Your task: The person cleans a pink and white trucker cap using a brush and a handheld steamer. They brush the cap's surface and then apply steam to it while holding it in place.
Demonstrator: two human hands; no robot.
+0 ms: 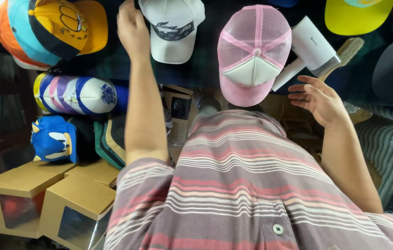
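open and empty, right hand (pixel 320 98) hovers just right of pink cap (pixel 253 53), nearer it. left hand (pixel 131 28) is up beside white cap (pixel 172 28); its grip i cannot tell.

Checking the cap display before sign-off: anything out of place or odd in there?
One thing: a white handheld device and a wooden-handled brush lie among the caps, beside the pink mesh cap. Not caps, so they stand out. No damage visible. Right hand is open near them; left hand reaches beside the white cap.

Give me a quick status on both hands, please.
Left hand up beside white cap, grip hidden. Right hand open, empty, below white steamer. Pink cap between them.
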